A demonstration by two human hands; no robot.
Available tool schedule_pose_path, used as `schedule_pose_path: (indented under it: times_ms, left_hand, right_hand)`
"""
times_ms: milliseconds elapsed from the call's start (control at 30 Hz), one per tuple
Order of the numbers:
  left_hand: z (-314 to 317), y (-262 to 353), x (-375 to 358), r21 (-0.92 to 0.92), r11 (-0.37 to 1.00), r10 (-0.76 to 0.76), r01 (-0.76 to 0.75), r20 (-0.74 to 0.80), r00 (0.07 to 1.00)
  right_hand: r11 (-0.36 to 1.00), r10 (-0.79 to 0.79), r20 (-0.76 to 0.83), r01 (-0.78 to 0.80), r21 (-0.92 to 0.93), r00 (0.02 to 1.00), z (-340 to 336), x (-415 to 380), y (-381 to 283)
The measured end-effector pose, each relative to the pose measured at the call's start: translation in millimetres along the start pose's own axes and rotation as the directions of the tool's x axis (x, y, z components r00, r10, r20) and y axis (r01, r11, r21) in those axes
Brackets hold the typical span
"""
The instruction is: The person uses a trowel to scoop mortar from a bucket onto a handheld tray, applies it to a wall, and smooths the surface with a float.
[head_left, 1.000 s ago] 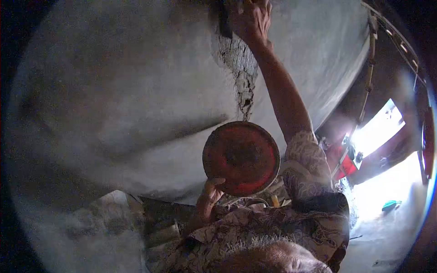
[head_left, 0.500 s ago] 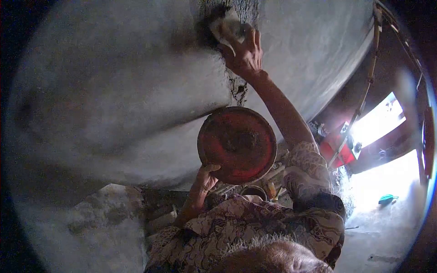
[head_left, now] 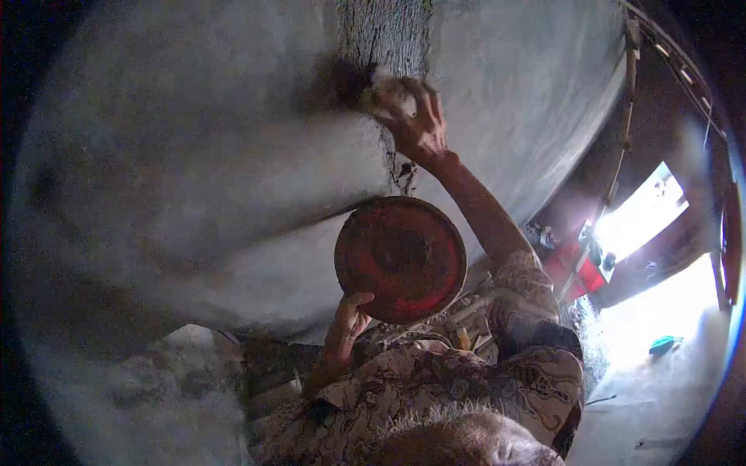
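My left hand grips the lower left rim of a round red dish, its thumb over the edge. Dark smears coat the middle of the dish. Above it, my right hand presses a pale, flat, block-like piece to the grey wall; blur and my fingers hide its exact kind. A rough, ridged vertical strip runs up the wall over this hand. Dark broken patches show in the strip below it.
At the right lie a red object and a bright opening. A thin pole slants down on that side. Sticks and clutter sit behind the dish, and a green scrap is at lower right.
My right hand and the pale piece have moved down the wall, uncovering more of the ridged strip. The dish in my left hand sits slightly lower in view.
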State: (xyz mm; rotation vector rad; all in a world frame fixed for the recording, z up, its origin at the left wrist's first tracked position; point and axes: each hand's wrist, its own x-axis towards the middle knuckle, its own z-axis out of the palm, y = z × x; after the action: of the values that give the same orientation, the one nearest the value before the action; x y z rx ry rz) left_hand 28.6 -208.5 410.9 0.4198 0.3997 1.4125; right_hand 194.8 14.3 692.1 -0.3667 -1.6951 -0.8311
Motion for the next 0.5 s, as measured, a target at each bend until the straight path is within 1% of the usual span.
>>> schedule_pose_path:
  times_ms: [33, 133, 200, 233, 300, 367, 400, 467, 500]
  left_hand:
    - [-5.7, 0.5, -2.0, -0.014, 1.000, -0.009, 0.008, -0.033, 0.999]
    - [-76.7, -6.3, 7.6, -0.007, 0.999, -0.053, 0.053, 0.002, 0.999]
    - [-23.2, 13.9, 1.6, 0.000, 1.000, -0.031, 0.031, 0.016, 0.999]
    - [3.0, 24.4, -2.4, 0.009, 1.000, -0.008, 0.007, 0.026, 1.000]
    - [19.2, 36.3, -3.8, 0.013, 1.000, -0.013, 0.012, 0.039, 0.999]
    - [21.3, 39.1, -0.6, 0.017, 1.000, -0.018, 0.017, 0.051, 0.999]
    - [15.8, 38.8, -0.2, 0.016, 1.000, 0.001, -0.001, 0.056, 0.998]
    - [-6.3, 34.9, 2.7, 0.017, 1.000, 0.014, -0.015, 0.058, 0.998]
    - [-26.5, 32.9, 5.9, 0.071, 0.991, -0.102, 0.112, -0.133, 0.986]
  right_hand:
    - [1.000, -0.003, 0.001, 0.003, -0.002, 1.000, 2.6, 5.6, -4.2]
    - [0.999, 0.026, -0.010, -0.025, 0.047, 1.000, 14.0, 27.8, -6.2]
    - [0.999, 0.001, -0.093, -0.005, -0.034, 0.996, 32.9, 57.0, 17.1]
    - [0.999, -0.002, -0.093, -0.002, -0.036, 0.996, 33.5, 75.7, 27.5]
    - [0.962, -0.188, -0.081, 0.167, -0.217, 0.979, 16.8, 123.5, 42.8]
    - [0.882, -0.377, -0.025, 0.350, -0.316, 0.926, -15.6, 169.6, 36.0]
    - [0.883, -0.371, -0.024, 0.345, -0.318, 0.928, -22.0, 185.3, 45.3]
    - [0.800, -0.492, -0.087, 0.410, -0.437, 0.866, -20.2, 218.2, 94.1]
    - [0.752, -0.551, -0.111, 0.434, -0.497, 0.827, -21.9, 232.5, 113.9]
